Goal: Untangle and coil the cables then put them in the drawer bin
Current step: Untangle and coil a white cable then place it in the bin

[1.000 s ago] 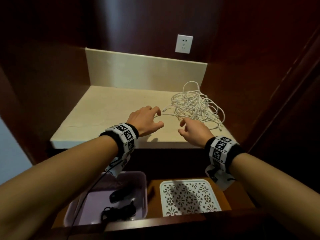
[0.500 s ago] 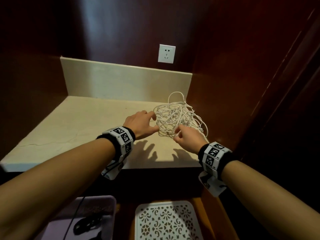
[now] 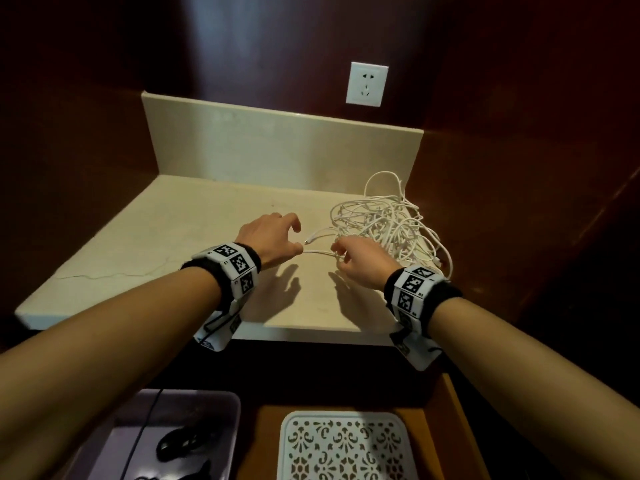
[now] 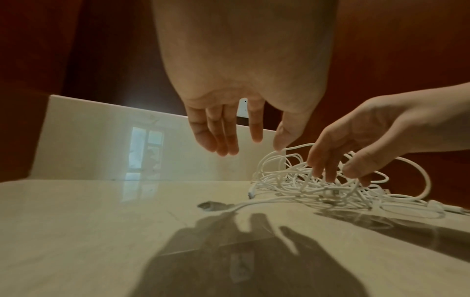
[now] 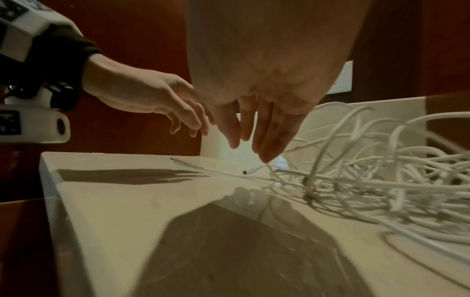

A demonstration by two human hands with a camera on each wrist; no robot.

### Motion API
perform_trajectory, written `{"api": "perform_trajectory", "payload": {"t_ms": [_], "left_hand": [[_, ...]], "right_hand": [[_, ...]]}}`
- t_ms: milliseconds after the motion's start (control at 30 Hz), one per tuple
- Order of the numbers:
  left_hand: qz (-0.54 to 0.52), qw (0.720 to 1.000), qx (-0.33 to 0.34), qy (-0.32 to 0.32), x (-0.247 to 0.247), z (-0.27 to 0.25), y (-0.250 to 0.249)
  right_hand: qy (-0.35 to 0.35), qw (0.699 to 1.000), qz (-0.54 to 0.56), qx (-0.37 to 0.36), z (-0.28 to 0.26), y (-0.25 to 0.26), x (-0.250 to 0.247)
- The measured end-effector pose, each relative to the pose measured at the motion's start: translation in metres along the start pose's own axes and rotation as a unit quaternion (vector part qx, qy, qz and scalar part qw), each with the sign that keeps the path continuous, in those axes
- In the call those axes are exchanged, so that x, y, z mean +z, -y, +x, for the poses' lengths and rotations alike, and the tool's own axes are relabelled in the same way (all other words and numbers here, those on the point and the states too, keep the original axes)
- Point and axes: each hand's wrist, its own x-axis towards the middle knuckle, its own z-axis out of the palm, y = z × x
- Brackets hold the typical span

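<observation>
Cables: we see a tangled heap of white cables [image 3: 384, 226] lying on the cream stone surface [image 3: 194, 237], at about 2 o'clock from its middle and close to the right wall; the heap also shows in the left wrist view [image 4: 318, 180] and the right wrist view [image 5: 381, 176].
Loose ends: two plug ends stick out of the heap toward 9 o'clock; one free connector [image 3: 308, 241] lies between our hands, and a second strand [image 3: 318, 252] runs just below it.
Right grip: our right hand [image 3: 360, 263] hovers at the heap's 8 o'clock edge, fingers spread and pointing down into the loops [image 4: 328, 166]; we see no strand pinched.
Left grip: our left hand [image 3: 270, 240] hangs above the surface at 9 o'clock of the heap, fingers loosely spread [image 4: 223, 138], thumb tip by one raised loop; we cannot tell if it touches.
Drawer: below the surface's front edge, at 6 o'clock, an open wooden drawer [image 3: 450, 410] holds two bins.
Bins: a pale lilac bin [image 3: 221, 407] on the left holds dark cables [image 3: 180, 441]; a white bin with a patterned openwork bottom [image 3: 346, 445] sits just beside it on the right.
Wall: a white socket [image 3: 366, 84] sits at 12 o'clock, above the backsplash [image 3: 277, 147].
</observation>
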Motion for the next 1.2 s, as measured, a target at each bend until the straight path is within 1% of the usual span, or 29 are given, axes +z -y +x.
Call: {"api": "perform_trajectory", "payload": {"t_ms": [67, 167, 267, 333, 433, 600, 667, 733, 767, 833, 933, 1033, 1067, 1200], "left_hand": [[0.003, 1.000, -0.008, 0.000, -0.002, 0.005, 0.012], [0.009, 1.000, -0.017, 0.011, -0.003, 0.012, 0.028], [0.007, 0.999, -0.023, 0.021, -0.002, 0.017, 0.043], [0.001, 0.999, -0.026, 0.030, 0.000, 0.018, 0.050], [0.001, 0.999, -0.022, 0.044, 0.000, 0.020, 0.057], [-0.020, 0.997, -0.003, 0.071, 0.001, 0.021, 0.060], [-0.023, 0.996, 0.014, 0.090, -0.001, 0.021, 0.057], [-0.035, 0.993, 0.027, 0.112, -0.002, 0.022, 0.053], [-0.054, 0.991, 0.032, 0.122, -0.003, 0.023, 0.051], [-0.127, 0.982, 0.044, 0.136, -0.004, 0.023, 0.045], [-0.228, 0.964, 0.062, 0.123, -0.009, 0.021, 0.033], [-0.290, 0.948, 0.048, 0.123, -0.016, 0.020, 0.021], [-0.303, 0.945, 0.047, 0.118, -0.018, 0.020, 0.020], [-0.316, 0.945, 0.049, 0.062, -0.023, 0.019, 0.017]], "right_hand": [[0.023, 1.000, -0.016, -0.010, 0.016, 0.011, 0.005], [0.041, 0.999, -0.029, -0.009, 0.035, 0.022, 0.011], [0.063, 0.995, -0.070, 0.016, 0.051, 0.022, 0.021], [0.078, 0.992, -0.096, 0.037, 0.055, 0.021, 0.026], [0.086, 0.986, -0.134, 0.047, 0.056, 0.024, 0.030], [0.045, 0.984, -0.156, 0.068, 0.057, 0.031, 0.031], [0.025, 0.987, -0.144, 0.067, 0.055, 0.031, 0.030], [-0.015, 0.992, -0.118, 0.052, 0.052, 0.032, 0.026], [-0.036, 0.993, -0.102, 0.045, 0.050, 0.032, 0.023], [-0.063, 0.995, -0.070, 0.039, 0.047, 0.033, 0.016], [-0.082, 0.996, -0.029, 0.035, 0.044, 0.034, 0.011], [-0.108, 0.994, -0.007, 0.021, 0.038, 0.032, 0.008], [-0.108, 0.994, -0.001, 0.016, 0.037, 0.030, 0.008], [-0.088, 0.995, 0.034, 0.008, 0.031, 0.028, 0.006]]}}
